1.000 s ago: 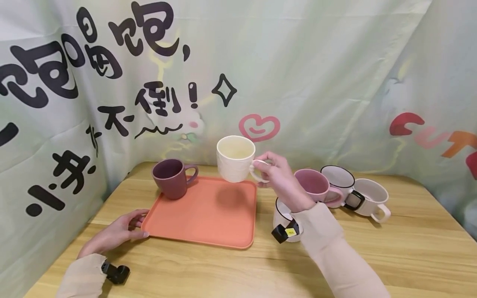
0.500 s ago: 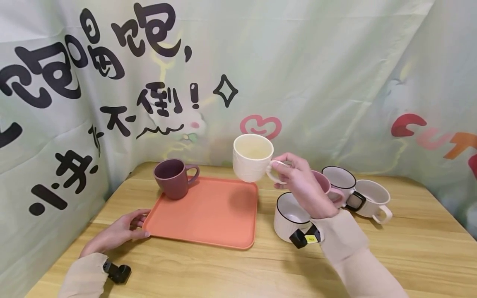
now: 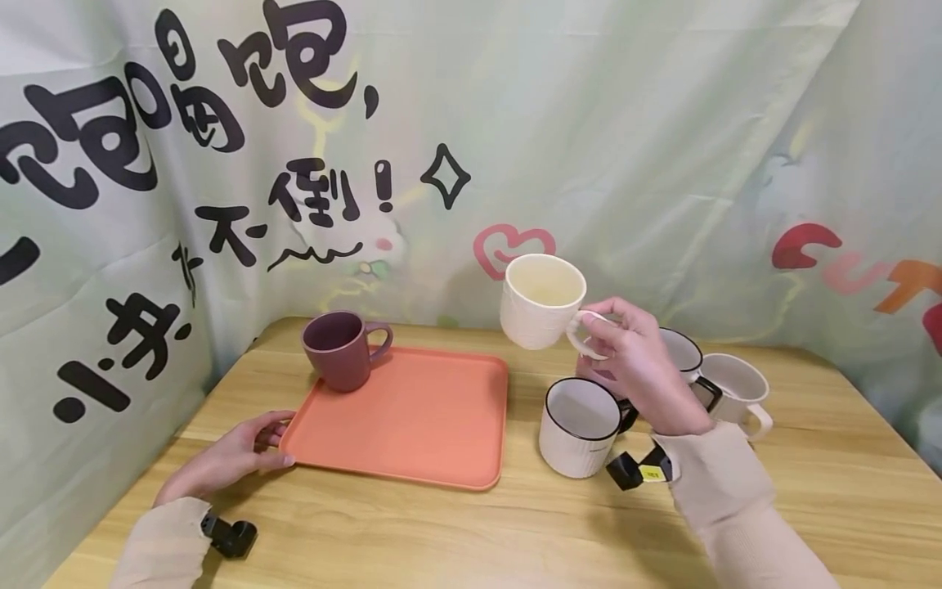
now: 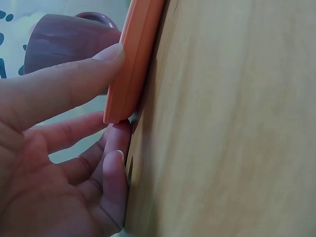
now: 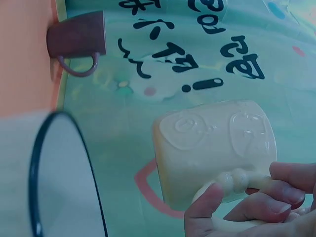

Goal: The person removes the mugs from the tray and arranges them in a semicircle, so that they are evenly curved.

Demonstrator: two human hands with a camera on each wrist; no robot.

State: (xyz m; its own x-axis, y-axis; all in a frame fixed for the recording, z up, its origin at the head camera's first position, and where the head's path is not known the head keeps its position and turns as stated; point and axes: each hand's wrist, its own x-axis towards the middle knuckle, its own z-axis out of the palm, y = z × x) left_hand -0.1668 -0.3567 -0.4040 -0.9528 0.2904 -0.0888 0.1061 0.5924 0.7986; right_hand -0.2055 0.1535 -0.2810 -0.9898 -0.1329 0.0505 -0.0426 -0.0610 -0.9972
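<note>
My right hand [image 3: 634, 356] grips the handle of a cream mug [image 3: 540, 303] and holds it upright in the air, above and behind a white ribbed mug with a black rim [image 3: 577, 429]. Raised patterns show on the cream mug's side in the right wrist view. At the near left corner of the orange tray [image 3: 412, 421], my left hand [image 3: 228, 458] has its thumb on the tray's edge and its fingers curled against the corner, as the left wrist view shows. A dark purple mug [image 3: 340, 356] stands at the tray's far left corner, handle to the right.
Behind my right hand are a partly hidden pink mug [image 3: 589, 366], another black-rimmed white mug [image 3: 683, 350] and a plain whitish mug [image 3: 732, 388]. They stand on the wooden table [image 3: 412, 532]. A printed curtain [image 3: 625, 123] hangs close behind the table and along its left side.
My right hand has carried the cream mug to the right, from over the tray's far right part to beyond its right edge. The left hand and the tray have stayed put.
</note>
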